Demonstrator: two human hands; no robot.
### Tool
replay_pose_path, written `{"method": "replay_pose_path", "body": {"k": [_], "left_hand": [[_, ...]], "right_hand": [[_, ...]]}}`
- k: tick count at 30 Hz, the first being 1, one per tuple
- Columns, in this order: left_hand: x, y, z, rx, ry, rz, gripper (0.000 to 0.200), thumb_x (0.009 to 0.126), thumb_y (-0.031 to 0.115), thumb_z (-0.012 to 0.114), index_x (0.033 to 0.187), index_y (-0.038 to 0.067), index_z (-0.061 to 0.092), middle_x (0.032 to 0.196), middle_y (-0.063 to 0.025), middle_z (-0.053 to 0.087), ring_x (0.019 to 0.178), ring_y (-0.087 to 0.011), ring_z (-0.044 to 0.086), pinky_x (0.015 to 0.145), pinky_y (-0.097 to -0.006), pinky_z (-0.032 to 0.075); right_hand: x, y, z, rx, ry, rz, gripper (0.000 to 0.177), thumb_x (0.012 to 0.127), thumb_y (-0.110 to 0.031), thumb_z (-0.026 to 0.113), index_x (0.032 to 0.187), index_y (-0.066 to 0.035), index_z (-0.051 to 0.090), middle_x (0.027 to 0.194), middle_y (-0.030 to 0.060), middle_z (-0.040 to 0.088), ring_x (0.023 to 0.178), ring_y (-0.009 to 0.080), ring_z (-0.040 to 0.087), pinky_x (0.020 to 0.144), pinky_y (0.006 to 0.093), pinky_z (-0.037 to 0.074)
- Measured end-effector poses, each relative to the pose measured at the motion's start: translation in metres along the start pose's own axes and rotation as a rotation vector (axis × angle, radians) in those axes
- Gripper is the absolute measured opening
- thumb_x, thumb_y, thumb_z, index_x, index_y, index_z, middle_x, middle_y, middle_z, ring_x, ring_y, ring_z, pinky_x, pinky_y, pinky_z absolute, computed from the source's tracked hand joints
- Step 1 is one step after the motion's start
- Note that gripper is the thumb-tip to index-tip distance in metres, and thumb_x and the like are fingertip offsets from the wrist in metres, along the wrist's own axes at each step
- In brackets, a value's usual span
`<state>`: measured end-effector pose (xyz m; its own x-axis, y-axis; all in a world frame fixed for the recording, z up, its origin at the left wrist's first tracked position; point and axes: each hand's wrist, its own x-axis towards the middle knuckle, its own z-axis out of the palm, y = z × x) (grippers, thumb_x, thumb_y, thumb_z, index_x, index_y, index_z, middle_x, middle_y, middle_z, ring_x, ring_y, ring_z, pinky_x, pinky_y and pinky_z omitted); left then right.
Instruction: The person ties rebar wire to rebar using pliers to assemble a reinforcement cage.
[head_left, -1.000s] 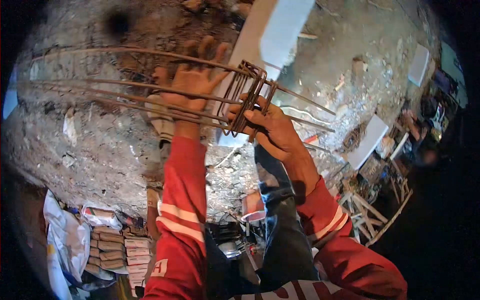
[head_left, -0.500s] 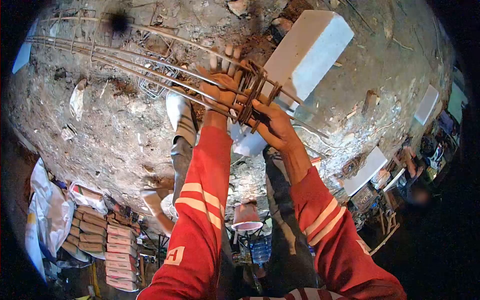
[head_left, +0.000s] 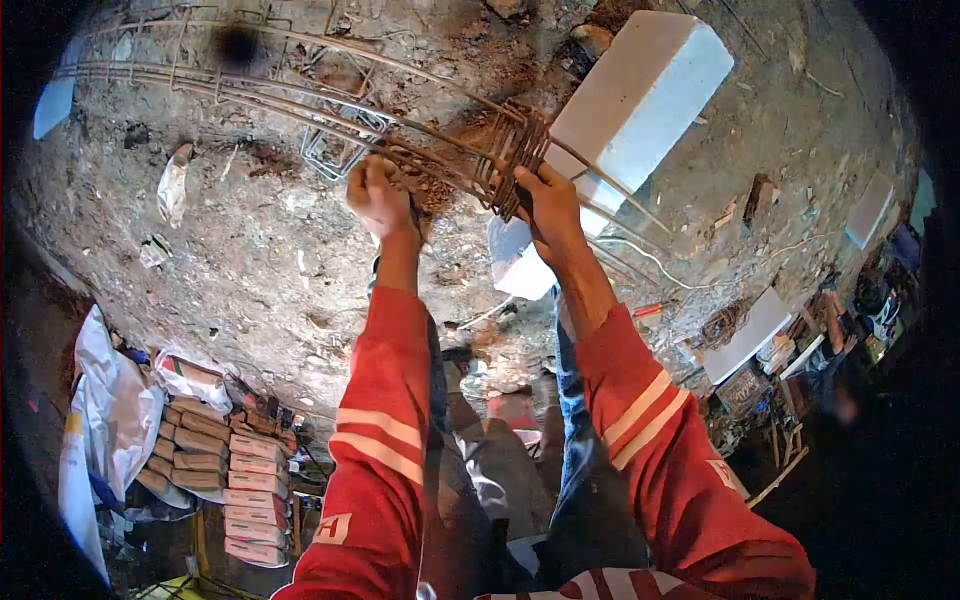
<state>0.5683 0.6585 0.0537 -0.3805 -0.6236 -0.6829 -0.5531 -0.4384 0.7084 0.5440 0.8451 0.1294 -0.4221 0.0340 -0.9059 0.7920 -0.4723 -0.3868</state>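
Note:
Long rusty steel bars [head_left: 420, 130] run from the upper left toward the middle, with a bundle of square wire stirrups [head_left: 515, 155] gathered round them near their right end. My right hand [head_left: 552, 208] grips the right side of this bundle, thumb on top. My left hand [head_left: 382, 200] is closed at the lower bar, left of the bundle; its fingertips are partly hidden. A long pale block [head_left: 640, 100] lies behind the bars' right end. Loose bent stirrups [head_left: 345, 138] rest on the ground beyond my left hand.
Stacked bricks [head_left: 258, 500] and a white sheet [head_left: 115, 410] are at the lower left. A white board [head_left: 748, 335], scraps and cables lie at the right. A red object [head_left: 648, 310] lies on the rough ground right of my right arm.
My left hand has left the stirrup bundle and moved left along the bars, its fingers now curled. My right hand stays at the bundle. The legs below have shifted in view.

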Motion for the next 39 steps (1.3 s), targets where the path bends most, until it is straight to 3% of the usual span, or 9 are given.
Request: {"method": "replay_pose_path", "body": {"k": [1, 4, 10, 15, 18, 26, 30, 36, 39], "left_hand": [[-0.009, 0.008, -0.001, 0.3, -0.046, 0.326, 0.022, 0.085, 0.028, 0.063, 0.084, 0.006, 0.063, 0.084, -0.0056, 0.065, 0.063, -0.0209, 0.057, 0.056, -0.0337, 0.047], [-0.035, 0.023, 0.001, 0.626, -0.114, 0.597, 0.012, 0.08, 0.015, 0.066, 0.081, 0.004, 0.063, 0.075, -0.0069, 0.063, 0.061, -0.0195, 0.057, 0.055, -0.0318, 0.046], [-0.071, 0.032, 0.044, 0.778, -0.502, 0.759, 0.019, 0.081, 0.017, 0.067, 0.094, 0.003, 0.068, 0.091, -0.0128, 0.065, 0.079, -0.0299, 0.064, 0.069, -0.0401, 0.051], [-0.063, 0.013, 0.077, 0.895, -0.626, 0.632, 0.018, 0.081, 0.02, 0.067, 0.091, 0.006, 0.073, 0.088, -0.0152, 0.067, 0.082, -0.0349, 0.066, 0.073, -0.0434, 0.052], [-0.075, 0.058, 0.083, 0.925, -0.595, 0.211, 0.02, 0.079, 0.024, 0.068, 0.09, 0.008, 0.074, 0.089, -0.0178, 0.068, 0.083, -0.0338, 0.066, 0.073, -0.0424, 0.052], [0.032, 0.094, 0.049, 0.894, -0.341, 0.485, 0.027, 0.079, 0.035, 0.07, 0.091, 0.011, 0.075, 0.086, -0.016, 0.069, 0.075, -0.0324, 0.068, 0.07, -0.04, 0.054], [0.095, 0.129, 0.035, 0.872, -0.299, 0.56, 0.025, 0.078, 0.033, 0.071, 0.091, 0.012, 0.075, 0.084, -0.0145, 0.07, 0.079, -0.0314, 0.068, 0.072, -0.04, 0.054], [0.126, 0.154, 0.02, 0.938, -0.357, 0.624, 0.022, 0.078, 0.03, 0.07, 0.094, 0.015, 0.074, 0.09, -0.0138, 0.071, 0.083, -0.0308, 0.068, 0.076, -0.0406, 0.053], [0.135, 0.164, 0.01, 0.844, -0.027, 0.809, 0.023, 0.078, 0.027, 0.069, 0.099, 0.016, 0.072, 0.097, -0.0097, 0.065, 0.09, -0.0282, 0.064, 0.08, -0.0403, 0.051]], "right_hand": [[0.001, 0.003, -0.002, -0.144, 0.069, -0.039, 0.02, 0.091, -0.008, 0.055, 0.107, 0.001, 0.064, 0.094, 0.0082, 0.069, 0.073, 0.0125, 0.063, 0.065, 0.026, 0.052], [0.007, 0.013, -0.009, -0.409, 0.22, -0.165, 0.021, 0.085, -0.013, 0.062, 0.096, 0.003, 0.068, 0.086, 0.011, 0.069, 0.075, 0.0159, 0.067, 0.066, 0.0259, 0.053], [0.003, 0.004, -0.017, -0.8, 0.346, -0.294, 0.03, 0.087, -0.012, 0.064, 0.111, 0.006, 0.063, 0.093, 0.011, 0.066, 0.071, 0.0119, 0.062, 0.055, 0.0229, 0.052], [0.006, -0.011, -0.009, -0.417, 0.14, -0.161, 0.03, 0.088, -0.013, 0.061, 0.111, 0.005, 0.061, 0.092, 0.0134, 0.066, 0.069, 0.0175, 0.066, 0.057, 0.0287, 0.055], [0.022, -0.006, -0.007, -0.34, 0.018, -0.1, 0.023, 0.091, -0.012, 0.054, 0.108, 0.0, 0.062, 0.086, 0.0081, 0.064, 0.064, 0.0153, 0.063, 0.055, 0.0268, 0.054], [0.063, 0.011, 0.112, -0.287, -0.087, -0.118, 0.034, 0.091, -0.006, 0.055, 0.12, 0.011, 0.05, 0.094, 0.0151, 0.062, 0.059, 0.0184, 0.063, 0.054, 0.0309, 0.058], [0.068, 0.003, 0.192, -0.307, -0.112, -0.114, 0.008, 0.091, -0.012, 0.055, 0.089, -0.004, 0.057, 0.082, 0.0055, 0.06, 0.058, 0.0137, 0.057, 0.06, 0.0311, 0.057], [0.077, 0.006, 0.225, -0.283, -0.061, -0.064, 0.016, 0.083, -0.005, 0.068, 0.097, -0.002, 0.059, 0.086, 0.0095, 0.064, 0.05, 0.013, 0.054, 0.039, 0.0205, 0.04], [0.091, 0.005, 0.211, -0.262, -0.121, 0.024, 0.025, 0.074, -0.013, 0.08, 0.091, -0.007, 0.062, 0.084, 0.0037, 0.065, 0.058, 0.0093, 0.052, 0.045, 0.0192, 0.039]]}}
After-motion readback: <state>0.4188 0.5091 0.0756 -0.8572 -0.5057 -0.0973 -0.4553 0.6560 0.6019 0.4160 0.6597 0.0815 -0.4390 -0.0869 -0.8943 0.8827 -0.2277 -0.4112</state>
